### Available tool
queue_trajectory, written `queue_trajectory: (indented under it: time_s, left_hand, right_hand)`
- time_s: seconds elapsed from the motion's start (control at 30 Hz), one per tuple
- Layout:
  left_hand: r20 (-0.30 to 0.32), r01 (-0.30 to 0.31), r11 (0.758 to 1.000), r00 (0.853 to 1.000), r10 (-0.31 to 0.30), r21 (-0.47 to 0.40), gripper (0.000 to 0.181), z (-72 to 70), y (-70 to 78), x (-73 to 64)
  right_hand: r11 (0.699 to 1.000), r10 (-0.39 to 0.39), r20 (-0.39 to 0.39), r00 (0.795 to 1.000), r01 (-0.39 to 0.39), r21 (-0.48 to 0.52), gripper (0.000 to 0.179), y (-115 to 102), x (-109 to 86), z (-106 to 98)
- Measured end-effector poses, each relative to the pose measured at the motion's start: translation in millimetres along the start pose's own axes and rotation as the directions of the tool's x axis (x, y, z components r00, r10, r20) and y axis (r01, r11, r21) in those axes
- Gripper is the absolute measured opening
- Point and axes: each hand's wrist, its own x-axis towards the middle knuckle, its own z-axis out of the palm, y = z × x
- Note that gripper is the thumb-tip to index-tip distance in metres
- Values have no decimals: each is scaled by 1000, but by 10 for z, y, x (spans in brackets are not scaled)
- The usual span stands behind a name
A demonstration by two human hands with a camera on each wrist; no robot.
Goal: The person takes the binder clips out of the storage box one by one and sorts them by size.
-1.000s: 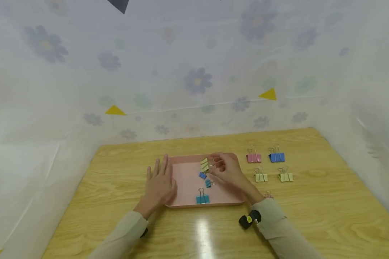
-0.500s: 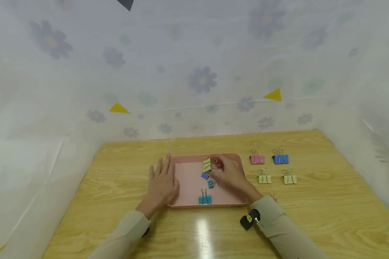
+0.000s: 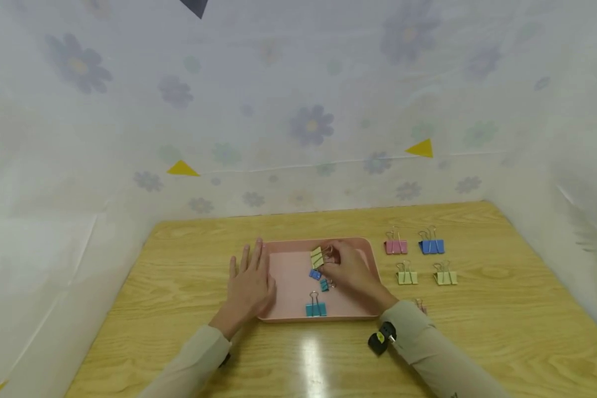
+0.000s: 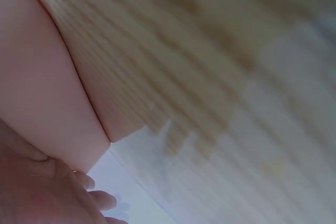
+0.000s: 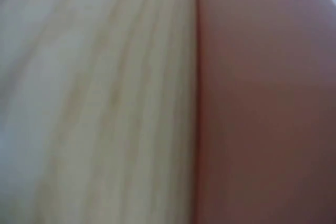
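In the head view a pink tray [image 3: 288,298] lies on the wooden table. My right hand [image 3: 352,272] reaches over its right half and pinches the wire handles of a yellow binder clip [image 3: 317,257]. Just below that clip are a small blue binder clip [image 3: 315,274] and a small teal one [image 3: 324,285]. A larger teal binder clip [image 3: 315,309] stands near the tray's front rim. With fingers straight, my left hand [image 3: 249,284] rests against the tray's left side; the left wrist view shows its fingers beside the tray wall [image 4: 58,87]. The right wrist view shows no hand.
Right of the tray stand a pink binder clip [image 3: 396,246], a blue one [image 3: 431,246] and two yellow ones [image 3: 407,277]. A small pink clip [image 3: 421,305] is partly hidden by the right sleeve [image 3: 418,331]. A flower-patterned sheet [image 3: 278,138] encloses the table's back and sides.
The yellow clip has tilted slightly in my right hand, its fingers now closer round the handles. My left hand stays at the tray's side. The whole view has shifted a little.
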Motion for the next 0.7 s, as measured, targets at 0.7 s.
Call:
queue_trajectory:
  time_s: [0.7]
  left_hand:
    - [-17,-12,1000,1000,12,-16,67,34,-17,-9]
  right_hand:
    - [998,-33,-86,996,28,-51,16,43,-99,-81]
